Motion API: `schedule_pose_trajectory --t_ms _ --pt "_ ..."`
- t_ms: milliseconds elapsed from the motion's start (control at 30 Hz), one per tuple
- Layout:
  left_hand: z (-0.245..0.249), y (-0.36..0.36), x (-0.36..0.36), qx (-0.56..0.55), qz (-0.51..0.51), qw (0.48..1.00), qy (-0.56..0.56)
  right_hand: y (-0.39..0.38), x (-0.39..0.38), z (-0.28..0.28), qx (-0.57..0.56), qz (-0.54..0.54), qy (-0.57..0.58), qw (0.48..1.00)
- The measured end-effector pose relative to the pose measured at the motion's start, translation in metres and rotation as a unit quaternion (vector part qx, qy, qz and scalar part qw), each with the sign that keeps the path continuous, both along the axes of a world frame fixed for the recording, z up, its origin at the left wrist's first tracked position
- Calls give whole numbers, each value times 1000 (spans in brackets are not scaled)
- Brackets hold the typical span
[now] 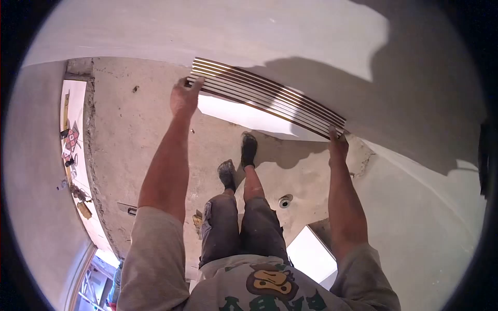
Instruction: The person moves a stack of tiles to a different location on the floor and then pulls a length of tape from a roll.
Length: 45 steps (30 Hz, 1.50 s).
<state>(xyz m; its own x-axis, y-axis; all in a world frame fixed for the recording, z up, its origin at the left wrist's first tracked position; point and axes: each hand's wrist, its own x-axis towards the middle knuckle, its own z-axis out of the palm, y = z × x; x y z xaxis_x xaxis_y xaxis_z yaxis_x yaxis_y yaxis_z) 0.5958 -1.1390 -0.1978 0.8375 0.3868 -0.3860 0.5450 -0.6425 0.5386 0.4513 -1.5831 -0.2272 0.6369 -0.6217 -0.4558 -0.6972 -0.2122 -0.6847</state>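
A long panel with dark and light stripes (264,93) is held out in front of me, tilted down to the right against or close to the pale wall. My left hand (187,97) grips its left end, with the thumb over the front. At the lower right corner, my right hand (337,144) is closed on the other end. Just under the panel's lower edge shows a plain white slab (244,115); the striped panel hides its upper part. The fingers behind the panel are out of sight.
The bare concrete floor (140,135) has a round drain (285,201) right of my legs. A white tile (310,251) lies by my right arm. Tools and small items lie on a white ledge (83,171) at the left. A trowel-like tool (127,209) rests on the floor.
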Motion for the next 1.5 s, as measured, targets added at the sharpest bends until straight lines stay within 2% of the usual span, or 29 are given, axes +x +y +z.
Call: schedule_pose_trajectory --t_ms 67,100,200,233,267,333,367,533,567,600,667,800,833,900,933,1000,1067,1100,1133,1167,1200,1267,1300,1333,1400,1433,1500 --pt "-2 3 -3 -15 -18 998 -51 -2 -4 -7 -90 28 35 995" --pt "1 1 -4 17 -22 999 -45 -1 -6 -6 -61 31 -10 998" --pt "9 4 -3 9 -49 999 7 5 -7 5 -46 15 -28 998" --pt "1 8 -6 27 -56 998 -3 15 -9 12 -49 10 -90 995" --pt "2 7 -10 28 -58 998 -2 13 -14 12 -49 8 -89 995" --pt "4 9 -20 19 -36 998 -38 10 -22 14 -30 10 21 999" --pt "13 10 -22 -21 -39 999 -21 13 -25 15 -30 10 20 999" --pt "11 18 -42 -12 -29 998 -51 19 -43 25 -19 21 47 999" --pt "15 19 -45 -18 -27 999 -35 23 -45 32 73 -40 38 996" --pt "19 21 -48 -24 -26 999 -18 28 -45 38 75 -37 37 996" --pt "21 26 -52 -3 -27 999 -21 33 -43 45 120 -117 41 985" --pt "38 31 -41 10 -5 994 107 37 -44 47 151 -119 81 978" --pt "41 35 -37 14 13 987 157 34 -54 44 156 -93 41 982" --pt "32 49 -32 16 6 983 184 33 -53 43 170 -133 150 965" --pt "21 57 -33 18 -16 976 217 29 -56 43 222 -132 162 952" --pt "-24 73 -47 -19 16 977 212 21 -70 37 330 -158 167 915" --pt "-55 87 -60 -119 -29 957 262 10 -82 18 342 -149 208 904" --pt "-50 89 -63 -120 -15 958 261 11 -84 17 381 -157 247 877" --pt "-45 87 -67 -116 -55 953 273 12 -85 17 417 -166 285 847" --pt "-41 86 -71 -111 -95 948 284 13 -85 19 420 -142 326 835" --pt "-40 86 -76 -112 -84 949 283 14 -88 21 421 -118 365 822" --pt "-42 93 -86 -145 -4 922 359 25 -89 26 393 -110 416 812" --pt "-46 98 -89 -127 -96 918 363 27 -94 23 386 -115 425 811" --pt "-47 104 -93 -124 -91 920 361 27 -102 22 378 -118 432 810" --pt "-13 94 -85 -114 -49 915 385 28 -110 20 378 -82 436 812" --pt "-14 91 -86 -106 -55 911 394 29 -109 24 397 -72 450 797" --pt "-23 87 -90 -93 -67 898 424 38 -103 31 354 -62 481 800"
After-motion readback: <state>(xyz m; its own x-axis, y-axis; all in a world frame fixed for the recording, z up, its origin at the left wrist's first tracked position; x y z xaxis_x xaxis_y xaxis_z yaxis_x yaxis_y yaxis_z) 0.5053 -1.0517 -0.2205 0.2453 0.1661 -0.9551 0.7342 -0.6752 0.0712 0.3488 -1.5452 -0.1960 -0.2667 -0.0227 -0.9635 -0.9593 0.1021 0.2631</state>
